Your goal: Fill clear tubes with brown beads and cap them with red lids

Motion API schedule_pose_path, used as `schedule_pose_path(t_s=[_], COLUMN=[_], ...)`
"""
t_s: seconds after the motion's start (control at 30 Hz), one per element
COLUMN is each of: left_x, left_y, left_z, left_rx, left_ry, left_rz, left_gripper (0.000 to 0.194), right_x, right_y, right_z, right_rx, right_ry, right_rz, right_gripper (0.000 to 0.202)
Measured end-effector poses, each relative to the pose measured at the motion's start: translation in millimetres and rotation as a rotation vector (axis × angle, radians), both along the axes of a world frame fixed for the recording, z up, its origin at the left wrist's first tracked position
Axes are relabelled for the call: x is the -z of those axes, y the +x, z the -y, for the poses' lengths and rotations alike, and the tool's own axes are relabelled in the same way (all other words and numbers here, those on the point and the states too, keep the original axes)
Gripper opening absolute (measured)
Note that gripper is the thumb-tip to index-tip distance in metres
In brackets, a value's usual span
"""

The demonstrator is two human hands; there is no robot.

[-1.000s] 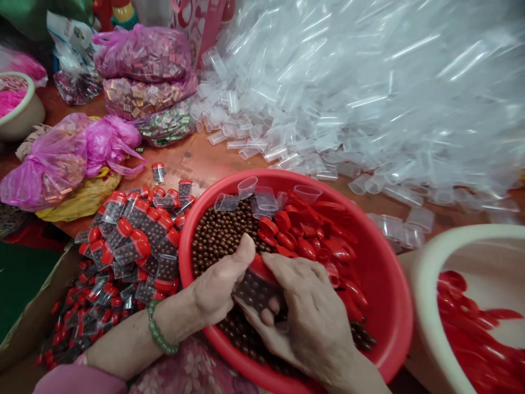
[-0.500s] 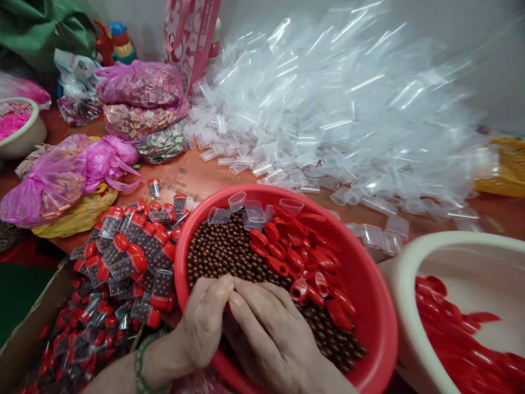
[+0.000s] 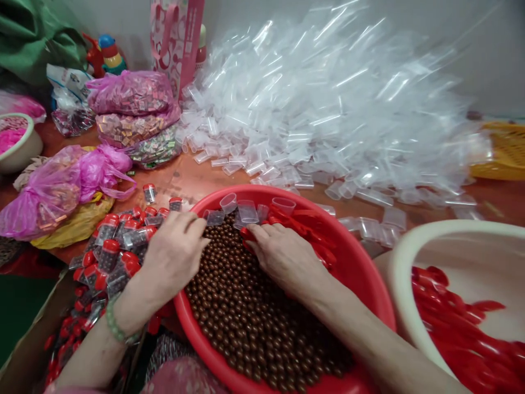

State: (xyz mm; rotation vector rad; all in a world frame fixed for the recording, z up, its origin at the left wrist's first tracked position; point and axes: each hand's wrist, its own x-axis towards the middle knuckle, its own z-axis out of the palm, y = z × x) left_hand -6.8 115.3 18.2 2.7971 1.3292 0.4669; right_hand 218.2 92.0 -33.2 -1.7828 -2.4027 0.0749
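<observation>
A round red basin (image 3: 371,279) holds many shiny brown balls (image 3: 246,306), with clear plastic cups (image 3: 248,211) along its far edge. My left hand (image 3: 174,254) is over the basin's left rim, fingers curled close to one of these cups; whatever they hold is hidden. Inside the basin my right hand (image 3: 287,254) reaches across the balls. Its fingertips close on a red plastic cap (image 3: 248,236), beside a heap of red spoon-like caps (image 3: 320,241) partly covered by the hand and forearm. Filled clear containers with red caps (image 3: 109,254) lie piled to the left.
A large heap of clear cups (image 3: 320,115) covers the table's back. Pink bags of small pieces (image 3: 131,101) lie at back left. A cream basin (image 3: 404,268) with red caps stands right; a yellow basket (image 3: 500,150) is behind it. A cardboard box edge (image 3: 35,328) is at left.
My hands were together low over the red basin and have moved apart and forward. The left went to the left rim, the right to the red caps. More brown balls are uncovered.
</observation>
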Motion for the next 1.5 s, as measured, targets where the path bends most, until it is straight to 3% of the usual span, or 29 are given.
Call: schedule_pose_path(t_s=[0.13,0.23,0.37,0.43,0.6,0.73,0.8,0.87,0.93,1.03,1.27,1.4,1.5], left_x=[18.0,26.3,23.9,22.0,20.2,8.8,1.3,-3.8,-5.3,-5.0,-12.6,-7.4,1.5], left_y=[44,54,51,47,38,33,28,22,17,18,34,39,50], left_z=[-20,-28,-27,-23,0,18,21,19,15,9,9,6,-1], left_rx=[0.064,0.072,0.099,0.118,0.165,0.161,0.235,0.358,0.452,0.452,0.434,0.328,0.435], left_ry=[0.003,0.063,0.011,-0.066,-0.253,-0.445,-0.539,-0.638,-0.682,-0.575,-0.337,-0.155,-0.252], left_rz=[-0.297,-0.418,-0.453,-0.452,-0.428,-0.397,-0.356,-0.368,-0.413,-0.449,-0.582,-0.739,-0.662], left_gripper=[0.018,0.021,0.020,0.021,0.049,0.034,0.037,0.052,0.069,0.072,0.032,0.032,0.033], right_x=[-7.3,-14.0,-21.7,-23.8,-26.6,-25.9,-23.7,-21.1,-19.0,-17.8,-17.4,-17.9,-20.0], right_y=[-3,3,12,16,27,35,37,39,38,32,28,36,39], right_z=[4,18,39,47,61,68,71,74,77,81,93,100,102], right_rx=[0.009,0.022,0.179,0.252,0.354,0.406,0.448,0.478,0.491,0.466,0.368,0.309,0.190], right_ry=[-0.049,-0.093,-0.317,-0.401,-0.453,-0.529,-0.538,-0.523,-0.510,-0.511,-0.402,-0.333,-0.317], right_rz=[-0.063,-0.223,-0.850,-1.052,-1.130,-1.279,-1.382,-1.455,-1.457,-1.345,-0.993,-0.786,-0.620], right_gripper=[0.021,0.023,0.035,0.040,0.042,0.044,0.045,0.044,0.043,0.037,0.012,0.012,0.008])
